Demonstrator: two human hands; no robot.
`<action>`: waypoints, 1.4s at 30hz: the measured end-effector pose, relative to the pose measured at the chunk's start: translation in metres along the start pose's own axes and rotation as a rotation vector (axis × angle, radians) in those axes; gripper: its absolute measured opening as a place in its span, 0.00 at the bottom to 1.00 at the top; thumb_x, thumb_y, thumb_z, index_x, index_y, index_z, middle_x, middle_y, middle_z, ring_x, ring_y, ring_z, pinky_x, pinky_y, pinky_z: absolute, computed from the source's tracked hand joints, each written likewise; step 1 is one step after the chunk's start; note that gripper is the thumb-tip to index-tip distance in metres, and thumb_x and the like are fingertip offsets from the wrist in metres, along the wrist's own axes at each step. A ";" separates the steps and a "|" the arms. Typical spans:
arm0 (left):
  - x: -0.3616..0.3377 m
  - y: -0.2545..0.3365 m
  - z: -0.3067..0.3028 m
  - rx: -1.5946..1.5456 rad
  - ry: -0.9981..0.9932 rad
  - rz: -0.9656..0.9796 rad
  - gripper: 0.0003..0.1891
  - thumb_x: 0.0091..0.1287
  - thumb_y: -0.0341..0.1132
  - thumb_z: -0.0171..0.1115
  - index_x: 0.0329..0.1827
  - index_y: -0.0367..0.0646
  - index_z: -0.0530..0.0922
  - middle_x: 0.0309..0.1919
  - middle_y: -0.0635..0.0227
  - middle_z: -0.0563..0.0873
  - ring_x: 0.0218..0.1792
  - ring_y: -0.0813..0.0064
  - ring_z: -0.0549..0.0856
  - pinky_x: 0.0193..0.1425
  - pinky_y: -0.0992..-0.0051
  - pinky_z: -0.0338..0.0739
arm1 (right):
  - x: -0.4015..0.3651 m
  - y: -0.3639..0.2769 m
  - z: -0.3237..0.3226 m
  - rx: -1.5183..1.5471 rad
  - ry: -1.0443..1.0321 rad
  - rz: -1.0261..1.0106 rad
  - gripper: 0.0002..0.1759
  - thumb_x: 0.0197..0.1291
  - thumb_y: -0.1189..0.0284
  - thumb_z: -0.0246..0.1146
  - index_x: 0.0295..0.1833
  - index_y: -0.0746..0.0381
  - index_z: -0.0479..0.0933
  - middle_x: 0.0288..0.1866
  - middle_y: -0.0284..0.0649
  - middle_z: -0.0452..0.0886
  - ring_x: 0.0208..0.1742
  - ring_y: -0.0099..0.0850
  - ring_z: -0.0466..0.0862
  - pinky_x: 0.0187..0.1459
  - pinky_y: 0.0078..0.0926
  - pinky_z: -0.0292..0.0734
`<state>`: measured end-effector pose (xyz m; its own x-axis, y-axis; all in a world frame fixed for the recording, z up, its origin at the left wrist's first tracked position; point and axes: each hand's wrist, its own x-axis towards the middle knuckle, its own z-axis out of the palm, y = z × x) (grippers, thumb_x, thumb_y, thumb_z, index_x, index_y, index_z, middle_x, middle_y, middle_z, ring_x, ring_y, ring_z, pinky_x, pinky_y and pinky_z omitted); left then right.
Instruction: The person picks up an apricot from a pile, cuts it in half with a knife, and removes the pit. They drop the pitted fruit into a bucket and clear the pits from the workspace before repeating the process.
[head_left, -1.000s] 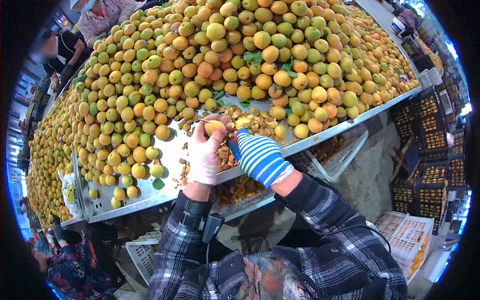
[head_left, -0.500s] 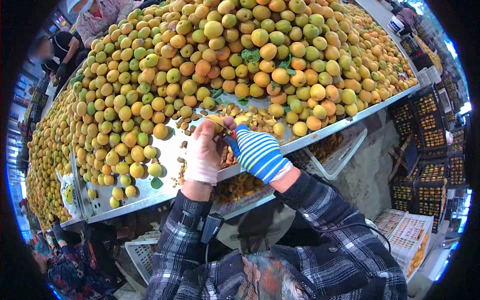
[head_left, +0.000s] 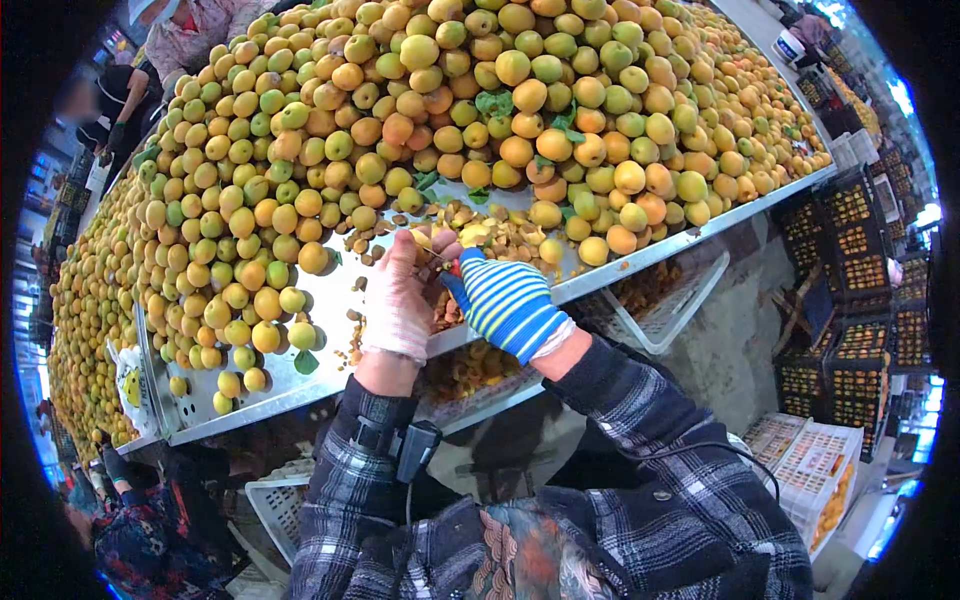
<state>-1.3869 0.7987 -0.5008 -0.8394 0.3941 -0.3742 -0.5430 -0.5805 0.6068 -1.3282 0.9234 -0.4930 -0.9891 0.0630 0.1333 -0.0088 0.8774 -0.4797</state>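
Fingers of the left hand (head_left: 395,305), in a pale pinkish glove, were closed around a yellow fruit (head_left: 424,240) in the head view, partly covering it. Those of the right hand (head_left: 512,305), in a blue, yellow and white striped glove, were curled around a small red object (head_left: 453,269), mostly hidden, just beside the fruit; its shape could not be told.

Both hands were above the near edge of the metal table (head_left: 260,408), with the held fruit between that edge and the big fruit pile (head_left: 400,130). Cut pieces (head_left: 500,232) lay just beyond the fingertips. Toward the left of the near edge lay a green leaf (head_left: 305,362), and farther left, past a metal divider (head_left: 147,365), a white plastic bag (head_left: 130,385). A white crate (head_left: 665,325) stood below the near edge, to the right of the hands.
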 end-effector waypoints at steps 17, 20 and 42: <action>-0.002 0.011 0.001 0.615 -0.130 0.265 0.21 0.66 0.34 0.57 0.59 0.32 0.66 0.47 0.51 0.84 0.41 0.66 0.86 0.51 0.72 0.79 | -0.007 0.006 0.011 0.403 -0.042 -0.187 0.13 0.68 0.68 0.53 0.44 0.66 0.77 0.33 0.53 0.80 0.34 0.49 0.81 0.35 0.44 0.76; 0.001 0.007 0.000 0.462 -0.149 0.249 0.20 0.66 0.31 0.58 0.58 0.32 0.65 0.45 0.52 0.84 0.41 0.68 0.85 0.49 0.74 0.79 | -0.009 0.000 0.000 0.319 -0.079 0.064 0.18 0.68 0.60 0.52 0.42 0.65 0.76 0.31 0.55 0.82 0.36 0.52 0.83 0.37 0.47 0.77; 0.003 0.009 0.002 0.667 -0.105 0.473 0.21 0.62 0.23 0.57 0.56 0.34 0.60 0.49 0.49 0.82 0.44 0.69 0.84 0.50 0.74 0.80 | 0.004 0.011 -0.003 0.581 -0.195 -0.021 0.25 0.66 0.51 0.56 0.31 0.64 0.78 0.15 0.41 0.73 0.19 0.38 0.76 0.25 0.35 0.71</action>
<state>-1.3945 0.7962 -0.4948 -0.9518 0.2979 0.0730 0.0225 -0.1694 0.9853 -1.3318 0.9349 -0.4948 -0.9960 -0.0880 0.0133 -0.0533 0.4708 -0.8806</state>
